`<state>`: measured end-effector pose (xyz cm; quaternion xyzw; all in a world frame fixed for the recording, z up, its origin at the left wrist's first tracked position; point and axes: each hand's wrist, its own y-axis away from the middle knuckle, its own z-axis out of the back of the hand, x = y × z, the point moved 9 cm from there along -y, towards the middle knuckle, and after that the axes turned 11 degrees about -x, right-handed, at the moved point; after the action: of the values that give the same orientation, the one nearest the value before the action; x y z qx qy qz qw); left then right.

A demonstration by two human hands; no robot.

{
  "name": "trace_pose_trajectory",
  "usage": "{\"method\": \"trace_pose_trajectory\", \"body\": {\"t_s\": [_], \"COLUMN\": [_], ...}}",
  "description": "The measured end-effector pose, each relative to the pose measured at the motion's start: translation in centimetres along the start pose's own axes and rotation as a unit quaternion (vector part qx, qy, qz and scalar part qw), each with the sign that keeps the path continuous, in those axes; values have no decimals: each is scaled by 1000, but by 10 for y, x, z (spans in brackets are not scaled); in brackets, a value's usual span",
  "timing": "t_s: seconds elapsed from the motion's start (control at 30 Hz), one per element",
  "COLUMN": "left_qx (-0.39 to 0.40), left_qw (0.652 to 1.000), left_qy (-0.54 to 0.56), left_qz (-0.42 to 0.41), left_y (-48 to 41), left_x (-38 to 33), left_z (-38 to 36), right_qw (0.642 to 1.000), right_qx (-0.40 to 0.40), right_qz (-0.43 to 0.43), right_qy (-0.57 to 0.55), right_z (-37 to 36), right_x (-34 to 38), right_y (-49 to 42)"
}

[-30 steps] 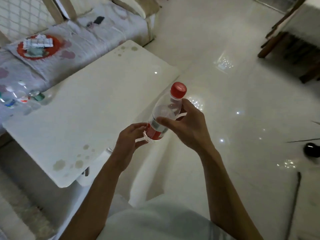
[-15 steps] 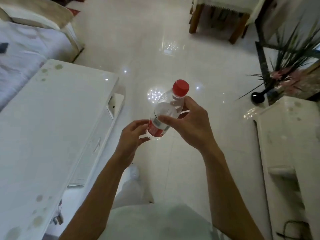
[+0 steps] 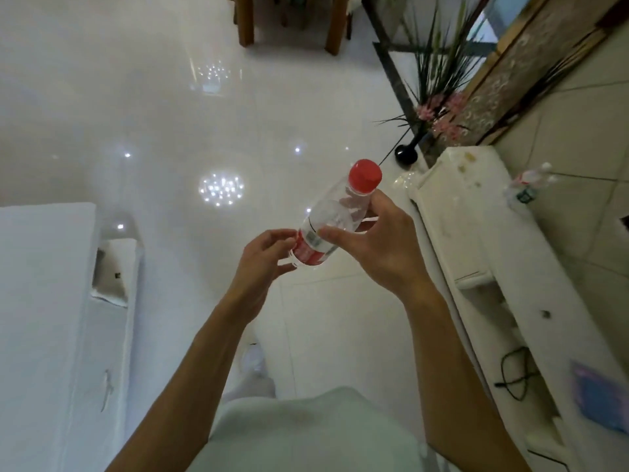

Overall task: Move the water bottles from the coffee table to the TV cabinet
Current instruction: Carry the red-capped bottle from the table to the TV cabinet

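Note:
A clear water bottle (image 3: 335,214) with a red cap and red label is held tilted in the air above the floor. My right hand (image 3: 381,247) grips its middle. My left hand (image 3: 262,264) cups its bottom end with the fingertips. The white coffee table (image 3: 44,301) lies at the left edge. The white TV cabinet (image 3: 476,240) runs along the right, just beyond my right hand. A few blurred water bottles (image 3: 531,185) stand at the cabinet's far end near the wall.
A black vase (image 3: 406,153) with long green leaves and pink flowers stands on the floor at the cabinet's far end. Wooden furniture legs (image 3: 245,25) are at the top. A black cable (image 3: 514,373) and a blue item (image 3: 602,393) lie on the cabinet. Glossy white floor fills the middle.
The view has swung right: the coffee table slid to the left edge and the TV cabinet came in fully on the right. Both hands keep the same hold on the bottle.

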<state>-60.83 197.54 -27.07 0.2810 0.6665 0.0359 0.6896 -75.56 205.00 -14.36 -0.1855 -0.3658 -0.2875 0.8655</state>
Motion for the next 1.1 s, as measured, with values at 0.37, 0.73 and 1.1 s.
{"method": "trace_pose_trajectory", "body": {"t_s": [0.37, 0.73, 1.1], "left_qx": [154, 152, 196], "left_qw": [985, 984, 968], "left_qy": [-71, -93, -156], "left_qz": [11, -1, 21], "left_y": [-73, -106, -138], "left_x": [-31, -48, -42], "left_z": [-184, -377, -522], "right_qw": [982, 978, 957], "right_qx": [-124, -147, -188], "right_qz": [-142, -147, -214], "right_qy": [2, -30, -50], "right_z": [110, 228, 304], "right_x": [-105, -225, -328], "right_y": [-76, -174, -221]}}
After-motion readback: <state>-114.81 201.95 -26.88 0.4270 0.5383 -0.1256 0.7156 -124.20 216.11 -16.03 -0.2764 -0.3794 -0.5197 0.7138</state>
